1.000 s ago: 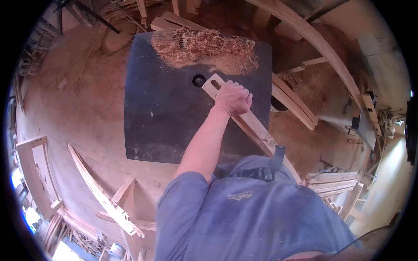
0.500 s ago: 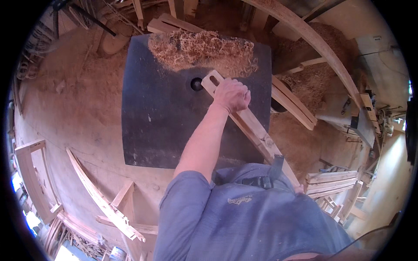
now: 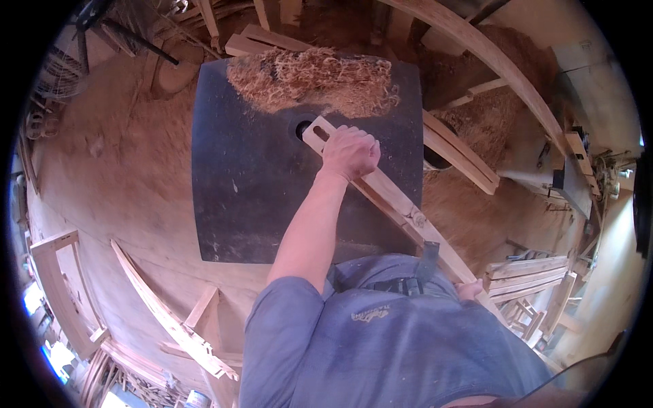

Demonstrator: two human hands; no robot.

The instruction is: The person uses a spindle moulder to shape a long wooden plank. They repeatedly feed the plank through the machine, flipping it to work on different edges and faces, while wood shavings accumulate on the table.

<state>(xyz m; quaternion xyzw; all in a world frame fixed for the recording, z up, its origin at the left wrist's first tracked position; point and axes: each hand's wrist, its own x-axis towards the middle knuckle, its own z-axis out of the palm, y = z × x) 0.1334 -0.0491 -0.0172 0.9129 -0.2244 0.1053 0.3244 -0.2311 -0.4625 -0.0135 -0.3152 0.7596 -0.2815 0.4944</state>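
Observation:
A long, pale wooden piece (image 3: 393,194) lies slanted over a dark square machine table (image 3: 252,197). An elongated slot is cut through its far end, which overlaps the edge of a round hole with a dark spindle (image 3: 301,129). My left hand (image 3: 352,153) is closed over the wood just behind that slot, knuckles up. Close to my waist on the right, my right hand (image 3: 469,290) grips the near part of the same piece; only some of its fingers show, the rest being hidden behind the wood and my shirt.
Curled wood shavings (image 3: 313,78) are heaped along the table's far side. Beams (image 3: 459,153) lean past its right edge, and a large curved timber (image 3: 503,64) arches at the upper right. A curved slat (image 3: 160,302) and a wooden frame (image 3: 58,285) stand at the left. Stacked boards (image 3: 529,277) sit right.
The slotted end has shifted left against the table, now overlapping the hole's edge. My left hand moved with it. More of my right hand shows, and the view has shifted slightly.

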